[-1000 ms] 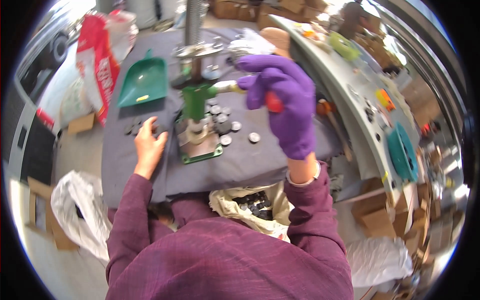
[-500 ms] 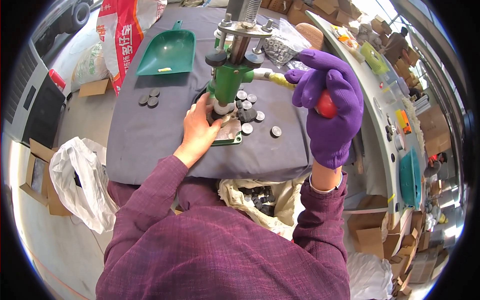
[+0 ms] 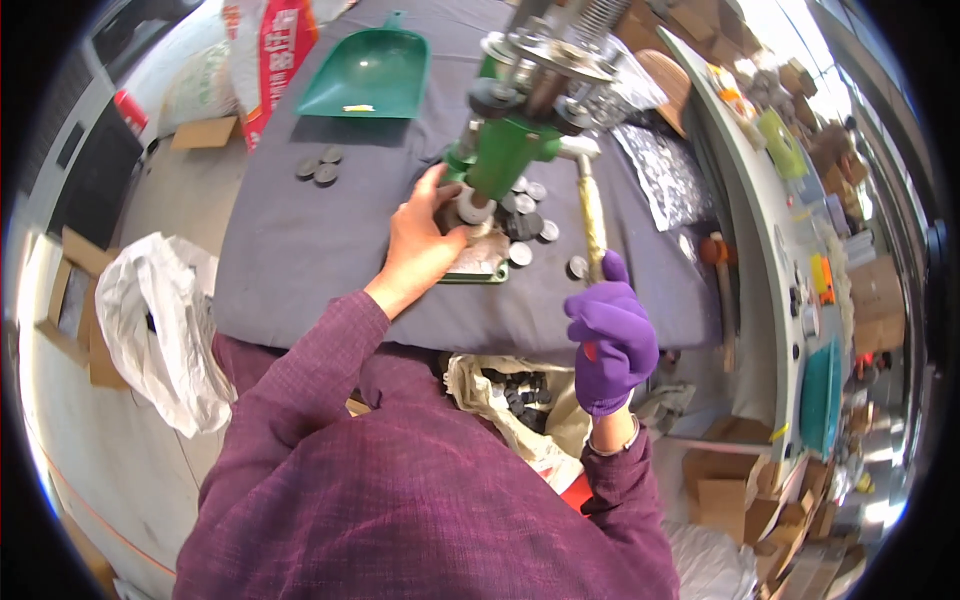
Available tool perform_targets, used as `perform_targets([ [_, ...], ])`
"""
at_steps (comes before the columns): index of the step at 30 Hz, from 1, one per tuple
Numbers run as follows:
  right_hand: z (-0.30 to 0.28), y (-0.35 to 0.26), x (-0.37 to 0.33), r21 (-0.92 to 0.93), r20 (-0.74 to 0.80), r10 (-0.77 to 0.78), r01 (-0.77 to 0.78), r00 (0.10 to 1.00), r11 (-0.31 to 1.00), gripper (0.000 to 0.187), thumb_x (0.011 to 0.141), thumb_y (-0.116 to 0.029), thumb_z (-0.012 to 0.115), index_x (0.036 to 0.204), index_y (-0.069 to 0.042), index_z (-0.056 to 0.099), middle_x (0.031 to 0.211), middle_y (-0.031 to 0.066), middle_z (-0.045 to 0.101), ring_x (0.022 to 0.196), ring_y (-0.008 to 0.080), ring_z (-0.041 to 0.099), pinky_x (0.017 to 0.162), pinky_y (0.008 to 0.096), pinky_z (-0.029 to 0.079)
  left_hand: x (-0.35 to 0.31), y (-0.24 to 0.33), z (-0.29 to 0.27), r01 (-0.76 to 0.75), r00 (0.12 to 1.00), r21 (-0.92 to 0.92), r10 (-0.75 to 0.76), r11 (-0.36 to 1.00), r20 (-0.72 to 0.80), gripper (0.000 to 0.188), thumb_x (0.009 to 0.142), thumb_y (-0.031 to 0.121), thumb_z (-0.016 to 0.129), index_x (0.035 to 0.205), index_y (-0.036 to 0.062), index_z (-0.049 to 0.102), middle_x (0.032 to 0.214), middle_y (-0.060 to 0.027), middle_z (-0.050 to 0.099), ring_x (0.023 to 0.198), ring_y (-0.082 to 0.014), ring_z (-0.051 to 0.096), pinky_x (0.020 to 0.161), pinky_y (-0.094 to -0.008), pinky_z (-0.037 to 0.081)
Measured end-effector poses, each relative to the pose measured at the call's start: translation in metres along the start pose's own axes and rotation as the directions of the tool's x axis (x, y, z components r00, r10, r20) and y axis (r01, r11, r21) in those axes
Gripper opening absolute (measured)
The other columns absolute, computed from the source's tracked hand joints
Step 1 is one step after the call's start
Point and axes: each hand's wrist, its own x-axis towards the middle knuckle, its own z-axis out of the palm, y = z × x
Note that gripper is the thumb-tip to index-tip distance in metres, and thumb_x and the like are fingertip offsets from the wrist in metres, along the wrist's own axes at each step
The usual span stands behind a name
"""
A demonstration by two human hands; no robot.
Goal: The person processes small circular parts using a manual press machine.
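Observation:
A green hand press (image 3: 512, 150) stands on the cloth-covered table. My bare left hand (image 3: 418, 245) reaches to its base, thumb and fingers curled round the spot under the ram; whatever they hold there is mostly hidden. In a purple glove, my right hand (image 3: 612, 350) is closed round the end of the press lever (image 3: 592, 210), which is wrapped in yellowish material and points down toward me. A bit of red shows in the glove. Several small round silver caps (image 3: 520, 254) and a black part (image 3: 522, 227) lie just right of the press base.
A green dustpan (image 3: 365, 75) and three dark round caps (image 3: 325, 173) lie at the table's left. Bags of small parts (image 3: 665, 175) and a hammer (image 3: 716, 255) are on the right. An open sack (image 3: 480, 415) of black parts sits below the table's near edge.
My right hand has swung the lever from pointing right to pointing toward me, moving down and nearer. My left hand stays at the press base. The whole view has shifted slightly.

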Motion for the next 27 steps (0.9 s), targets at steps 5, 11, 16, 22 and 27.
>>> perform_targets([
  [5, -0.005, -0.006, 0.009, 0.077, 0.049, 0.068, -0.072, 0.996, 0.994, 0.022, 0.084, -0.010, 0.050, 0.098, -0.004, 0.066, 0.068, 0.0041, 0.063, 0.070, 0.0198, 0.060, 0.105, 0.0564, 0.039, 0.034, -0.021, -0.040, -0.314, 0.902, 0.490, 0.417, 0.814, -0.115, 0.046, 0.068, 0.001, 0.063, 0.114, 0.0056, 0.062, 0.108, -0.0143, 0.066, 0.098, -0.0346, 0.061, 0.088, -0.0444, 0.049],
  [11, -0.015, -0.044, 0.038, 0.228, -0.016, 0.451, -0.436, 0.892, 0.870, 0.031, 0.080, 0.001, 0.051, 0.105, 0.003, 0.069, 0.090, 0.0104, 0.067, 0.070, 0.0136, 0.060, 0.077, 0.0322, 0.053, 0.082, -0.053, -0.105, -0.147, 0.951, 0.933, 0.305, 0.328, 0.043, 0.033, 0.079, 0.024, 0.066, 0.108, 0.0102, 0.070, 0.094, -0.0077, 0.070, 0.091, -0.0288, 0.064, 0.074, -0.0460, 0.052],
  [16, -0.016, -0.043, 0.086, 0.462, 0.049, 0.410, -0.385, 0.911, 0.799, 0.027, 0.087, 0.003, 0.047, 0.105, 0.003, 0.067, 0.087, 0.0048, 0.067, 0.060, 0.0064, 0.058, 0.055, 0.0222, 0.046, 0.085, -0.080, -0.124, -0.037, 0.999, 0.992, 0.032, 0.117, 0.033, 0.022, 0.086, 0.026, 0.065, 0.096, 0.0072, 0.068, 0.091, -0.0116, 0.069, 0.099, -0.0308, 0.061, 0.082, -0.0482, 0.046],
  [22, -0.023, -0.037, 0.103, 0.483, -0.011, 0.420, -0.362, 0.908, 0.797, 0.024, 0.088, -0.001, 0.048, 0.102, 0.003, 0.067, 0.084, 0.0048, 0.068, 0.059, 0.0065, 0.058, 0.054, 0.0216, 0.046, 0.095, -0.082, -0.104, -0.150, 0.982, 0.981, 0.130, 0.125, 0.133, 0.016, 0.079, 0.017, 0.070, 0.090, 0.0064, 0.067, 0.089, -0.0099, 0.069, 0.094, -0.0294, 0.061, 0.079, -0.0461, 0.045],
  [27, -0.021, -0.033, 0.104, 0.501, -0.041, 0.389, -0.318, 0.920, 0.805, 0.024, 0.088, -0.001, 0.048, 0.101, 0.003, 0.067, 0.082, 0.0051, 0.067, 0.059, 0.0065, 0.058, 0.054, 0.0215, 0.046, 0.091, -0.083, -0.096, -0.199, 0.969, 0.961, 0.186, 0.191, 0.164, 0.024, 0.078, 0.016, 0.071, 0.100, 0.0074, 0.068, 0.095, -0.0104, 0.066, 0.095, -0.0299, 0.061, 0.081, -0.0455, 0.046],
])
